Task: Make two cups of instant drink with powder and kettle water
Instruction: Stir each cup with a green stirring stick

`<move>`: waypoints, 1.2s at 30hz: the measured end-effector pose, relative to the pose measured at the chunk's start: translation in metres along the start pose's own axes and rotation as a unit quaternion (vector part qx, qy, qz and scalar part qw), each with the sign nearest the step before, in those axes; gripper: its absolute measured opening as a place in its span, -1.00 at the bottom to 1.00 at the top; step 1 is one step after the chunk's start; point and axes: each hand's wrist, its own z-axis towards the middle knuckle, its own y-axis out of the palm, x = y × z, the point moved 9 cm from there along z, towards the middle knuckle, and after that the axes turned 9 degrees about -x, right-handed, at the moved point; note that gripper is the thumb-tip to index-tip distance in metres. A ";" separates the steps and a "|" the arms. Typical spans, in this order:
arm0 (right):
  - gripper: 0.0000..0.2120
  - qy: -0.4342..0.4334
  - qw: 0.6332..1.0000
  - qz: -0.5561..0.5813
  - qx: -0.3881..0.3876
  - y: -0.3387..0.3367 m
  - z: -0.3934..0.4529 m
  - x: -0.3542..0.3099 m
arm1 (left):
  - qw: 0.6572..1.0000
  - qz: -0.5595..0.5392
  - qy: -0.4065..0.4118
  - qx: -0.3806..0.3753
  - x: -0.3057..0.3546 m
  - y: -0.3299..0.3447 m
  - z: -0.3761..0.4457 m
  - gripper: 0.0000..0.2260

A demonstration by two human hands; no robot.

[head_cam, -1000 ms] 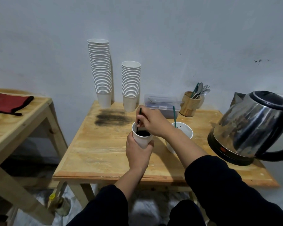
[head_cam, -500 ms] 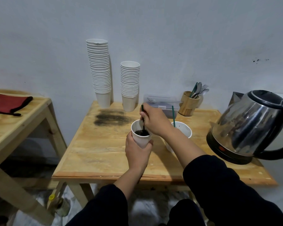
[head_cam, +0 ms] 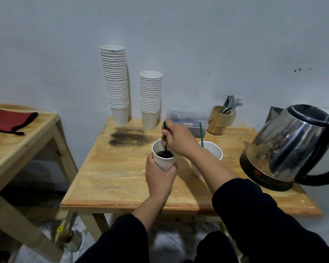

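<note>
My left hand [head_cam: 160, 176] grips a white paper cup [head_cam: 162, 160] of dark drink, held just above the wooden table [head_cam: 118, 175]. My right hand [head_cam: 178, 138] pinches a green stirrer [head_cam: 164, 136] that dips into that cup. To the right, a second white cup [head_cam: 214, 149] stands on the table with its own green stirrer [head_cam: 201, 135]; my right forearm hides part of it. A steel kettle [head_cam: 291, 147] with a black handle sits on its base at the table's right side.
Two stacks of white paper cups [head_cam: 117, 82] [head_cam: 150, 95] stand at the back by the wall. A clear plastic box [head_cam: 186, 118] with a spoon on top and a wooden cutlery holder [head_cam: 218, 120] sit behind the cups. A second table [head_cam: 17, 147] with a red cloth [head_cam: 10, 118] stands left.
My right hand has kept moving the stirrer round inside the held cup. The left hand and cup have stayed about where they were.
</note>
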 end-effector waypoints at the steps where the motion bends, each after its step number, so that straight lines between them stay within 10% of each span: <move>1: -0.93 -0.003 0.999 0.051 -0.006 0.002 0.000 -0.002 | 1.000 -0.001 0.001 -0.001 0.000 0.000 0.000 -0.33; 4: -0.91 0.009 0.984 0.171 -0.042 0.008 -0.001 -0.002 | 1.000 0.000 0.005 0.000 0.001 -0.001 0.000 -0.34; 10: -0.93 0.032 0.998 -0.050 -0.014 -0.004 0.002 0.006 | 1.000 0.002 0.002 0.002 0.000 0.000 0.001 -0.33; 16: -0.88 0.031 0.984 0.172 -0.046 0.010 0.000 0.002 | 1.000 -0.003 0.004 -0.002 0.000 0.000 0.000 -0.33; 22: -0.92 0.030 0.999 -0.031 -0.001 -0.004 0.003 0.008 | 1.000 0.001 0.000 0.003 -0.001 0.000 0.001 -0.32; 28: -0.91 0.017 0.985 0.163 -0.052 0.010 -0.001 -0.001 | 1.000 -0.001 0.003 -0.002 0.000 0.000 0.001 -0.33; 36: -0.96 0.028 0.999 -0.014 0.004 -0.001 0.001 0.004 | 1.000 0.001 -0.001 0.002 -0.001 0.000 0.001 -0.32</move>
